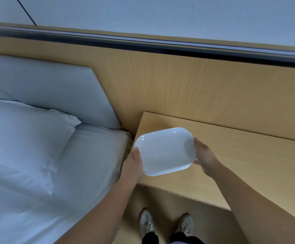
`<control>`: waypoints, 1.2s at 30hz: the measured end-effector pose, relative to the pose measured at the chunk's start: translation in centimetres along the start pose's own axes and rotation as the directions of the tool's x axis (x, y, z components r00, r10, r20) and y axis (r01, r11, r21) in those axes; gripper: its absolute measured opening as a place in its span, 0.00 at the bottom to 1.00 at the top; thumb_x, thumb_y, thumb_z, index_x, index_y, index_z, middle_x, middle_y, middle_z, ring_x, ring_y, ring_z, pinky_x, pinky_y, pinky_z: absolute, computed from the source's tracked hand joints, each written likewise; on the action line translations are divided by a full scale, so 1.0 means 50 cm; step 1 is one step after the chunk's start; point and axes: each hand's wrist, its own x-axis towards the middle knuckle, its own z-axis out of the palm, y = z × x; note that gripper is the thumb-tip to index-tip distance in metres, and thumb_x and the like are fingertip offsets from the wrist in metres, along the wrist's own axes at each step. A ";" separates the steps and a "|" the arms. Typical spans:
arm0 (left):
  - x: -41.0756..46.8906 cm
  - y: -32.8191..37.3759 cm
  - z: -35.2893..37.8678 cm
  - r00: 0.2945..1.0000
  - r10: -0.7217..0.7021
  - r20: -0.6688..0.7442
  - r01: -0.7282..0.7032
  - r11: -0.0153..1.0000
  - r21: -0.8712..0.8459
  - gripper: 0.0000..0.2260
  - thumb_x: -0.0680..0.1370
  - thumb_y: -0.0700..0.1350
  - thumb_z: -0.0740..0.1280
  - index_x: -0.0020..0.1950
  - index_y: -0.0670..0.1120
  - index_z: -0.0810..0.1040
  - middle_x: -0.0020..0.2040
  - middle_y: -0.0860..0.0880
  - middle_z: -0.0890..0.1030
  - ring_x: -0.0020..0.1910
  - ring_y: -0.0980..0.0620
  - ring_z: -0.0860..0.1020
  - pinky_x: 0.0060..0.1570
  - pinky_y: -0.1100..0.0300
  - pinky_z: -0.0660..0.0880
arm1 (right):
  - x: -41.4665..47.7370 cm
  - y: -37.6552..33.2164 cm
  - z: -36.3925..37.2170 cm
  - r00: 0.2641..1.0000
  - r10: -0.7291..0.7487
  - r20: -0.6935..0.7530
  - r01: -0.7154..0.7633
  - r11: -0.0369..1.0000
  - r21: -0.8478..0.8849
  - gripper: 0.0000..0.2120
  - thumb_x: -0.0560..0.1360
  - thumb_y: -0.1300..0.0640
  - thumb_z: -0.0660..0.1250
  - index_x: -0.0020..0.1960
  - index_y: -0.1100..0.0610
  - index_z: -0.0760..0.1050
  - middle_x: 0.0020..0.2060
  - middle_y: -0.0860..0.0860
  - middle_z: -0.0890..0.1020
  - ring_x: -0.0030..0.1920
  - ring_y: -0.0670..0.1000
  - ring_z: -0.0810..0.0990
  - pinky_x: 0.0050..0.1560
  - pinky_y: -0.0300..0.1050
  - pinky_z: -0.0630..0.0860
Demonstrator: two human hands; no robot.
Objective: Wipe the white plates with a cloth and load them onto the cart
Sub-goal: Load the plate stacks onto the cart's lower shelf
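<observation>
White plates (164,152): a glossy stack, oblong with rounded corners, was held level between both hands over the near left corner of the worktop (239,155); whether it rested on the surface could not be told.
Left hand (133,166): the stack's left end was gripped, the thumb laid on the top rim, the other fingers hidden beneath.
Right hand (205,155): the right end was clasped by curled fingers (198,143), the palm turned from view.
Rims: thin layered edges were seen at the lower right; their number could not be made out.
Worktop surface: pale wood-grain, flat, square-edged, cut off at the right.
Bed (90,164): smooth white sheet and a soft pillow (25,138) were seen just left of the worktop.
</observation>
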 end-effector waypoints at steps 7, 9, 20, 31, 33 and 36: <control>0.011 -0.033 0.039 0.983 -0.165 -0.075 0.147 0.968 -0.205 0.43 0.63 0.77 0.44 0.67 0.54 0.74 0.62 0.50 0.79 0.60 0.45 0.76 0.62 0.44 0.73 | 0.016 0.024 -0.001 0.997 -0.039 0.066 0.032 0.994 0.100 0.17 0.81 0.40 0.51 0.61 0.39 0.75 0.57 0.42 0.80 0.60 0.47 0.76 0.66 0.56 0.71; 0.000 -0.018 0.042 0.981 -0.163 -0.102 0.142 0.971 -0.191 0.43 0.65 0.75 0.44 0.67 0.51 0.75 0.61 0.48 0.79 0.59 0.44 0.77 0.61 0.44 0.74 | 0.021 0.034 -0.004 0.996 -0.067 0.053 0.061 0.991 0.121 0.17 0.82 0.42 0.50 0.64 0.41 0.73 0.58 0.44 0.80 0.61 0.49 0.77 0.64 0.54 0.72; -0.068 0.151 0.077 0.967 0.251 0.031 -0.253 0.966 0.056 0.19 0.80 0.63 0.54 0.65 0.54 0.69 0.54 0.57 0.75 0.49 0.57 0.74 0.40 0.66 0.67 | -0.062 0.006 -0.117 0.961 -0.253 -0.117 0.267 0.955 0.128 0.30 0.71 0.28 0.58 0.69 0.39 0.68 0.57 0.37 0.79 0.60 0.42 0.77 0.61 0.48 0.74; -0.029 0.323 0.154 0.768 0.455 0.450 -0.514 0.858 0.010 0.17 0.74 0.63 0.64 0.55 0.53 0.72 0.50 0.57 0.79 0.49 0.57 0.77 0.46 0.56 0.73 | -0.206 -0.034 -0.167 0.736 -0.127 -0.665 0.304 0.940 0.157 0.16 0.73 0.43 0.71 0.58 0.38 0.70 0.51 0.37 0.80 0.51 0.38 0.79 0.45 0.37 0.74; -0.030 0.340 0.172 0.693 0.491 0.528 -0.569 0.822 -0.019 0.22 0.68 0.66 0.63 0.54 0.54 0.73 0.50 0.57 0.80 0.50 0.56 0.78 0.48 0.55 0.74 | -0.235 -0.029 -0.162 0.660 -0.084 -0.746 0.296 0.942 0.156 0.20 0.72 0.43 0.71 0.61 0.42 0.69 0.51 0.38 0.78 0.50 0.38 0.78 0.43 0.37 0.73; -0.049 0.351 0.199 0.583 0.522 0.623 -0.623 0.779 -0.069 0.24 0.66 0.66 0.62 0.56 0.55 0.75 0.50 0.58 0.81 0.50 0.57 0.79 0.49 0.55 0.76 | -0.279 -0.013 -0.153 0.558 -0.037 -0.829 0.303 0.939 0.162 0.26 0.72 0.42 0.71 0.66 0.43 0.67 0.52 0.37 0.77 0.51 0.39 0.77 0.41 0.34 0.72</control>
